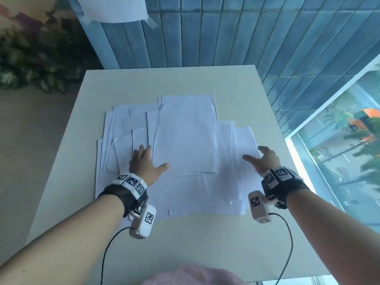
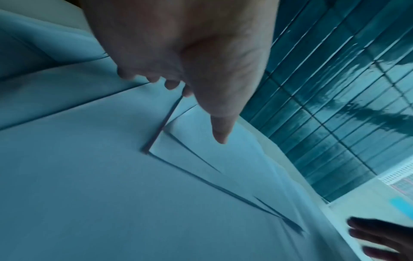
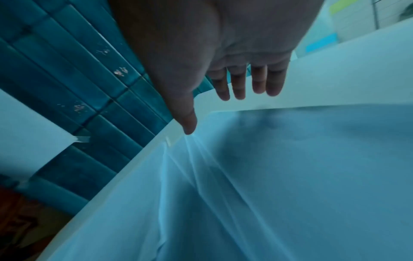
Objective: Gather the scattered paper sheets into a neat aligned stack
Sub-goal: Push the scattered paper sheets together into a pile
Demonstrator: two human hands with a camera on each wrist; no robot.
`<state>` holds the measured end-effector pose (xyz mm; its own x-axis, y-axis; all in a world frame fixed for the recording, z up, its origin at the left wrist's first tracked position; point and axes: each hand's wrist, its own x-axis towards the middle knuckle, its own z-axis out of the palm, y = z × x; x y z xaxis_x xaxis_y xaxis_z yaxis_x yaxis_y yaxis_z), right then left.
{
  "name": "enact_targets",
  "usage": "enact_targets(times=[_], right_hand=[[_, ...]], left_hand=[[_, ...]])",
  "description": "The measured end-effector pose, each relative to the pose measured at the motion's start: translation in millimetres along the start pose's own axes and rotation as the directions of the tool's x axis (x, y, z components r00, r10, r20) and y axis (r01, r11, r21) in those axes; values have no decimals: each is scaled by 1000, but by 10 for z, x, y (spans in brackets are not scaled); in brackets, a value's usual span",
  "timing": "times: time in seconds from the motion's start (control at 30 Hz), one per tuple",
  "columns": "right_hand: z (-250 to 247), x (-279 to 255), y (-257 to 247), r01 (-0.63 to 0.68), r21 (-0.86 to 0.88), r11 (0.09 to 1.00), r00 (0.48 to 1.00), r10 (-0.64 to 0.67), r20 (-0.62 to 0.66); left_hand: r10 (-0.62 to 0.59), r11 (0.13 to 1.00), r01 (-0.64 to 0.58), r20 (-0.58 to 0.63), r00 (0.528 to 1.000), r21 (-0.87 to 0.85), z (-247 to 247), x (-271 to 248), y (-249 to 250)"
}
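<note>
We see white sheets [image 1: 185, 140] fanned loosely over the worktop [image 1: 236, 83], overlapping and askew. Our left hand [image 1: 144, 163] lies flat on the left part of the spread, fingers straight, thumb out. Our right hand [image 1: 262, 159] is at the right edge, fingers spread and relaxed, gripping nothing.

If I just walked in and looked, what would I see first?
You'd first see lots of white paper sheets spread in a messy overlapping pile on the middle of the pale table. Next, two bare hands: the left hand lies flat on the sheets at the left, and the right hand is open at the pile's right edge. Behind the table is a wall of blue tiles.
</note>
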<state>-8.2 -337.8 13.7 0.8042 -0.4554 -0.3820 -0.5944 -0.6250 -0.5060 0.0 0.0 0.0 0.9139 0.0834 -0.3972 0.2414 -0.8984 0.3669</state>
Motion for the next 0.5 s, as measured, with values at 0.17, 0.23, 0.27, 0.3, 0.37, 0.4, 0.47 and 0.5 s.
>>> enact_targets(times=[0.17, 0.23, 0.27, 0.3, 0.37, 0.4, 0.47, 0.5], right_hand=[[10, 165, -16, -181, -160, 970, 983, 184, 3], [85, 159, -85, -162, -186, 969, 986, 165, 1], [128, 151, -124, -138, -191, 972, 990, 141, -1], [174, 142, -166, -117, -192, 974, 993, 120, 5], [272, 117, -248, -71, -169, 983, 996, 77, 32], [323, 93, -296, -41, -144, 989, 998, 49, 49], [433, 52, -356, 5, -95, 995, 997, 3, 82], [478, 31, -375, 21, -73, 997, 996, -14, 90]], left_hand=[[-208, 975, 208, -6, 978, 78, 38, 173, -65], [-195, 976, 194, -5, 981, 101, 95, 171, -13], [-181, 977, 182, -16, 983, 109, 118, 173, 20], [-167, 979, 168, -24, 986, 116, 148, 177, 54], [-128, 982, 130, -18, 992, 139, 202, 170, 131], [-103, 984, 103, -13, 995, 145, 224, 161, 164], [-45, 989, 45, -8, 999, 140, 261, 136, 210], [-12, 992, 13, -12, 1000, 127, 275, 121, 220]])
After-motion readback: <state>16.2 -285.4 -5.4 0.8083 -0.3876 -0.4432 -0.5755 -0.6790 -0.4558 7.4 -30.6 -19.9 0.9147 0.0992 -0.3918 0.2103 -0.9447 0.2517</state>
